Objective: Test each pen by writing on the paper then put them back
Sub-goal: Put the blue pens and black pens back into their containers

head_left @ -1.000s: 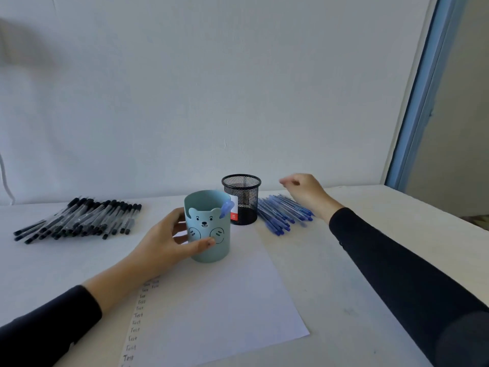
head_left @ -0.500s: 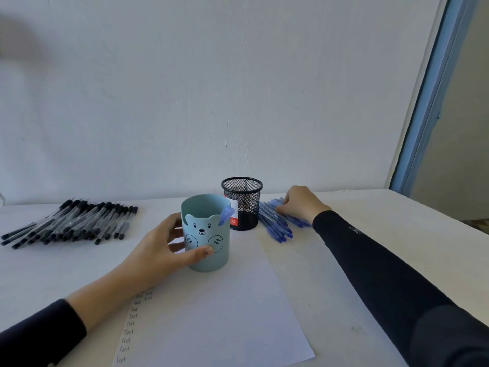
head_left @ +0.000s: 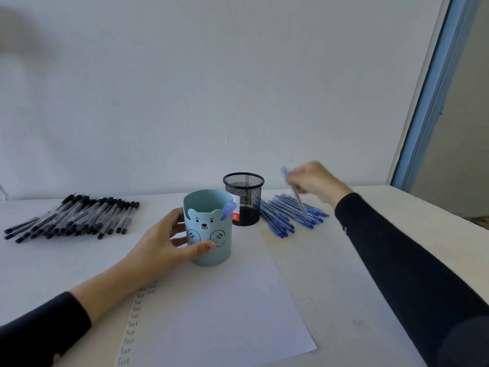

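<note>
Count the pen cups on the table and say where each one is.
2. The teal bear cup stands at the far end of the paper, held by the left hand. The black mesh cup stands just behind it to the right, beside the loose blue pens. None seems hidden.

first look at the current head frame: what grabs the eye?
The teal bear cup stands centre-table at the far end of the paper, with the left hand wrapped around it. To its right, the right hand pinches a motion-blurred blue pen above the blue pen pile. A spread of black pens lies at far left.
</note>
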A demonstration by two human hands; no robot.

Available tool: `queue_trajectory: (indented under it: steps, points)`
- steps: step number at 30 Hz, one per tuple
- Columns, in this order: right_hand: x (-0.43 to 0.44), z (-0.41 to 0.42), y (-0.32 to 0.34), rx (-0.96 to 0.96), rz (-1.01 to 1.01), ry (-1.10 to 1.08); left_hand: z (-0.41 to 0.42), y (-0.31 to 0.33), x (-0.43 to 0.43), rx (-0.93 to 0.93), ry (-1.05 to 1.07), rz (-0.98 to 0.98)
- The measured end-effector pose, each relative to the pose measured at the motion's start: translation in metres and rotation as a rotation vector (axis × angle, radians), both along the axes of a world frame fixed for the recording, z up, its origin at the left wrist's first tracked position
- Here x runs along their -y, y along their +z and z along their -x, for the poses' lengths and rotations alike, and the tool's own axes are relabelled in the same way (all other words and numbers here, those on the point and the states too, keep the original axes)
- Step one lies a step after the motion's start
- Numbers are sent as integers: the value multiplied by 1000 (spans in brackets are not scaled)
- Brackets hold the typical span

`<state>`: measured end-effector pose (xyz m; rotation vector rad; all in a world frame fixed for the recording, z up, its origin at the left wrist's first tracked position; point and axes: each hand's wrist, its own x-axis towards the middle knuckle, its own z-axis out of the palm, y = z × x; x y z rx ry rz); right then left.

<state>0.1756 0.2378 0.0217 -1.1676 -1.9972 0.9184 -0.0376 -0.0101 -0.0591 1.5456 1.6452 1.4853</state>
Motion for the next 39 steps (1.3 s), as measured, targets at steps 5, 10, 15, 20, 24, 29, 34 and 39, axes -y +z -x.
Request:
queue_trajectory:
  steps: [5,10,15,20,24,29,34,39]
  points:
    - [78,13,61,-816,173,548,1,-1,0,9,2,7]
    - [117,24,32,-292,14,744,1,-1,0,1,13,8]
    - [61,16,17,-309,-54,324,2,-2,1,-4,12,12]
    - [-6,5,-47,381,-241,6,1,-1,2,4,1,5]
    - [-18,3,-63,510,-313,-64,1,-1,1,-3,-3,-1]
    - [-9,0,-53,509,-287,-88,3,-2,0,1,3,8]
    - [38,8,12,-339,-259,-14,1,-1,0,21,4,10]
    - [102,30,42,-500,-76,572,-3,1,2,11,29,26]
